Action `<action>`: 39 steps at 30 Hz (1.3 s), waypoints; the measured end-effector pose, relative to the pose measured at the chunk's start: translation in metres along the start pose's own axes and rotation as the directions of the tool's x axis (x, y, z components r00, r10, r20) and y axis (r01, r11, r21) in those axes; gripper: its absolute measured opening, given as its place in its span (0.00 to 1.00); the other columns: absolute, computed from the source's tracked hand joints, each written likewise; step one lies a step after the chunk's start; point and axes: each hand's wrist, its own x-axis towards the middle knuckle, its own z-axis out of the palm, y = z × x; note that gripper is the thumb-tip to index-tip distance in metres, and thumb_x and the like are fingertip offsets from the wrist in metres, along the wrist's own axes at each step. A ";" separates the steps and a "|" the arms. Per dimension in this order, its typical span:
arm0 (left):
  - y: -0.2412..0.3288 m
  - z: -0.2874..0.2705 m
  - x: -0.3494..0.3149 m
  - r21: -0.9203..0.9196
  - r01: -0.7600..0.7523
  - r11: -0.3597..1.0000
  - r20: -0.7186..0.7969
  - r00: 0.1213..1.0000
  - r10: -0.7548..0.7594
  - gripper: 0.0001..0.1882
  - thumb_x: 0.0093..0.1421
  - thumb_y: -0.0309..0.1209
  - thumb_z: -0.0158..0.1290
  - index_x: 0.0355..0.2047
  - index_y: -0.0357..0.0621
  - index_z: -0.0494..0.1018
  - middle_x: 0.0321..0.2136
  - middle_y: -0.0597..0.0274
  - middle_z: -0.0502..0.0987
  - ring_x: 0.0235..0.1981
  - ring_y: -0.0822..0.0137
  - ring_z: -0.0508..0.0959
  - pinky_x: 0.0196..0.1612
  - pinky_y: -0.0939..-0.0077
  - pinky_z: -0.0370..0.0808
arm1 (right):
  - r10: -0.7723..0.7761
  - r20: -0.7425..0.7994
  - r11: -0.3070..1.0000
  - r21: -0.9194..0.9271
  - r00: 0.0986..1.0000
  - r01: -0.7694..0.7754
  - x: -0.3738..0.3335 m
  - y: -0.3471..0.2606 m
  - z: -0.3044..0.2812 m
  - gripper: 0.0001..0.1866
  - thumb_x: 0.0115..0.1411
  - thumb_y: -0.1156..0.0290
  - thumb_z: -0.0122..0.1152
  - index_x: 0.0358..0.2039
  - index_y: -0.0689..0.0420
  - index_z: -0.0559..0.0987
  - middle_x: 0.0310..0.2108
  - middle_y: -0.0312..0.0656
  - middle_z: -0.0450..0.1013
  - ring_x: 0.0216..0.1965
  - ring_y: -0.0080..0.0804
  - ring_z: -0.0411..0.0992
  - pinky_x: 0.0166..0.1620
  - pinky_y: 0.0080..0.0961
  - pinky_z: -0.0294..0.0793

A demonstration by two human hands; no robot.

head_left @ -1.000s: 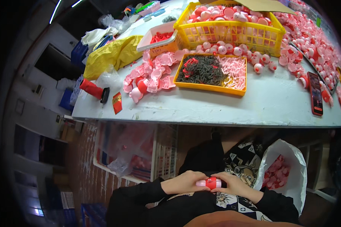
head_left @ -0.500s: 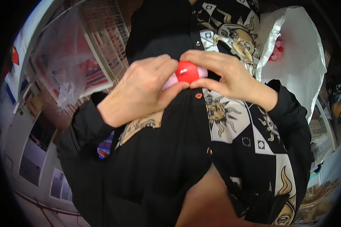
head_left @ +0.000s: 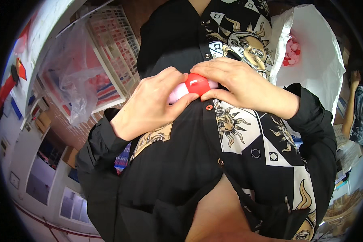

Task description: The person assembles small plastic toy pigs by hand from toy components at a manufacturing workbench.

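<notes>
Both hands hold a small glossy red and pink piece [head_left: 198,84] in front of the black patterned shirt. Its middle is red and rounded, with pale pink ends showing on either side. My left hand [head_left: 148,103] grips the left pink end, thumb below and curled fingers above. From the other side, my right hand [head_left: 238,86] pinches the red part and the right end between thumb and fingers. The fingertips of both hands nearly meet at the red part. My fingers cover much of both ends, so the piece's exact kind is unclear.
At the upper right stands an open white sack [head_left: 318,52] with several red and pink pieces [head_left: 291,52] inside. On the upper left lie a white-framed crate [head_left: 109,76] and crumpled clear plastic [head_left: 78,86]. Another person's arm [head_left: 350,107] shows at the far right.
The view has shifted slightly. The piece sits a little lower, still in both hands, and its left pink end shows more. Another person's raised arm is now visible at the far right.
</notes>
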 end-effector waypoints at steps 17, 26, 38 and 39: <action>-0.019 0.014 -0.015 -0.591 0.123 0.798 -0.126 0.962 -0.242 0.17 0.60 0.23 0.54 0.49 0.32 0.70 0.51 0.51 0.74 0.48 0.68 0.75 0.50 0.76 0.73 | 0.211 -0.096 0.959 0.215 0.973 -0.187 -0.009 0.008 0.002 0.29 0.49 0.61 0.70 0.49 0.60 0.75 0.41 0.48 0.76 0.44 0.44 0.74 0.47 0.32 0.72; 0.000 -0.001 0.007 -0.060 -0.086 0.995 -0.159 0.984 0.075 0.19 0.49 0.29 0.64 0.40 0.34 0.73 0.35 0.49 0.78 0.35 0.55 0.80 0.39 0.70 0.76 | 0.091 -0.243 0.978 0.203 0.966 -0.042 -0.007 0.005 0.008 0.31 0.45 0.62 0.73 0.50 0.59 0.75 0.45 0.45 0.75 0.46 0.40 0.73 0.49 0.31 0.72; -0.008 0.004 0.006 0.018 -0.149 0.989 -0.042 0.988 0.150 0.20 0.46 0.30 0.67 0.37 0.32 0.74 0.31 0.49 0.78 0.31 0.53 0.79 0.34 0.70 0.76 | 0.049 -0.184 0.986 0.163 0.982 -0.018 -0.007 0.008 0.014 0.28 0.44 0.58 0.73 0.43 0.61 0.78 0.43 0.43 0.77 0.43 0.40 0.75 0.47 0.31 0.73; -0.010 0.004 0.007 0.006 -0.141 0.990 -0.052 0.989 0.141 0.20 0.47 0.30 0.66 0.37 0.32 0.74 0.32 0.49 0.78 0.31 0.53 0.79 0.34 0.70 0.76 | 0.083 -0.158 0.981 0.184 0.984 -0.053 -0.006 0.008 0.012 0.28 0.44 0.58 0.73 0.43 0.60 0.78 0.43 0.43 0.77 0.42 0.40 0.75 0.47 0.31 0.73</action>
